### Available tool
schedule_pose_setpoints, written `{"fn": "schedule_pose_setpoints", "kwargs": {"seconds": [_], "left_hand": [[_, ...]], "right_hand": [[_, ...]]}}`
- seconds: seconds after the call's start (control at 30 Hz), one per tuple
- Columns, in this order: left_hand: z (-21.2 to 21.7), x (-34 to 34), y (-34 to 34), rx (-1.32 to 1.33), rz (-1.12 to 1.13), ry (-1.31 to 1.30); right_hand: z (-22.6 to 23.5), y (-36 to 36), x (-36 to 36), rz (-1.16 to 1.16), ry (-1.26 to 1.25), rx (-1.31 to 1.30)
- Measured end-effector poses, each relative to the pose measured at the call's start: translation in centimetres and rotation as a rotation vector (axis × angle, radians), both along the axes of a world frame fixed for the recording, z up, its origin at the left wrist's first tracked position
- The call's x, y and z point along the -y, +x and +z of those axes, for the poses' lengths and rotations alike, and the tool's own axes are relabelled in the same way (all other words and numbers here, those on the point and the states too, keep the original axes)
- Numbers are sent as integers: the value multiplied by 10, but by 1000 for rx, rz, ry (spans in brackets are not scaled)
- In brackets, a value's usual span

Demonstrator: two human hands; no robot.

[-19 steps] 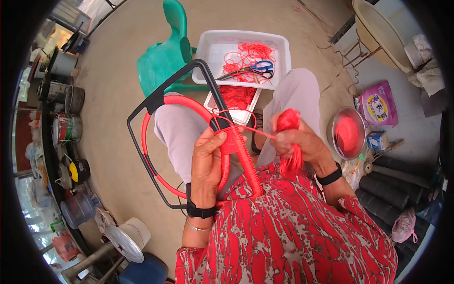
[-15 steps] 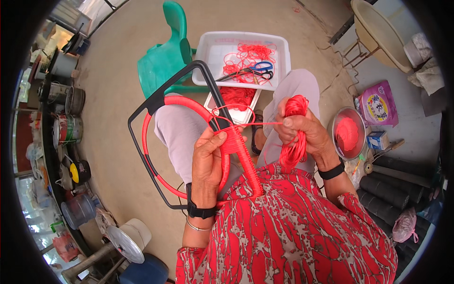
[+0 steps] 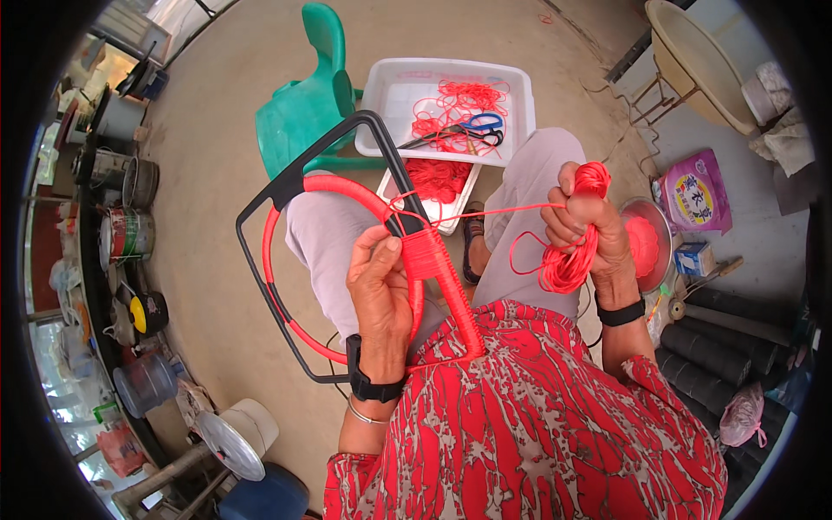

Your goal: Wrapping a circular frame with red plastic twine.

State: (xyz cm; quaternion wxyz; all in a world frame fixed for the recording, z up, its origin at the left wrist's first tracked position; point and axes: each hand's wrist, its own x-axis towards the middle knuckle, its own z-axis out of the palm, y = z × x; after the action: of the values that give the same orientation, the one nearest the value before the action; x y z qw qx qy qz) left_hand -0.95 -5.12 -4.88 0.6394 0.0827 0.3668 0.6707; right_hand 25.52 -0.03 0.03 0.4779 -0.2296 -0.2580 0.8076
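Note:
A black frame (image 3: 253,227), partly wound with red cord, rests across my lap and leans on my left leg. My left hand (image 3: 380,282) grips it at the joint, thumb and fingers pressed by the dense red winding (image 3: 426,254). Out to the right, my right hand (image 3: 588,224) is closed round a bundle of red cord (image 3: 568,269). From that fist a single strand runs tight to the frame just above my left fingers. A loose loop of cord hangs from the bundle. My left fingertips are partly hidden behind the frame.
Ahead stands a white tray (image 3: 373,100) with loose red cord and blue-handled scissors (image 3: 481,123), above a smaller white box (image 3: 451,227). A green chair (image 3: 299,130) is at its left. To the right are a metal bowl (image 3: 666,260) and a purple bag (image 3: 693,195).
My right hand has moved right and slightly up with the cord bundle, drawing out a longer strand. The loop round the frame has shrunk. My left hand stays at the joint.

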Motion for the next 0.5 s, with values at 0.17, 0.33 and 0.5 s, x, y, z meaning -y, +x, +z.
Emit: {"fn": "schedule_pose_setpoints", "kwargs": {"seconds": [0.17, 0.33, 0.5], "left_hand": [[15, -1, 9, -117, 85, -30], [12, 1, 8, -177, 61, 5], [14, 0, 11, -229, 72, 55]], "right_hand": [[-5, 5, 3, -8, 23, 22], [2, 6, 6, -14, 39, 79], [9, 7, 9, 0, 66, 96]]}}
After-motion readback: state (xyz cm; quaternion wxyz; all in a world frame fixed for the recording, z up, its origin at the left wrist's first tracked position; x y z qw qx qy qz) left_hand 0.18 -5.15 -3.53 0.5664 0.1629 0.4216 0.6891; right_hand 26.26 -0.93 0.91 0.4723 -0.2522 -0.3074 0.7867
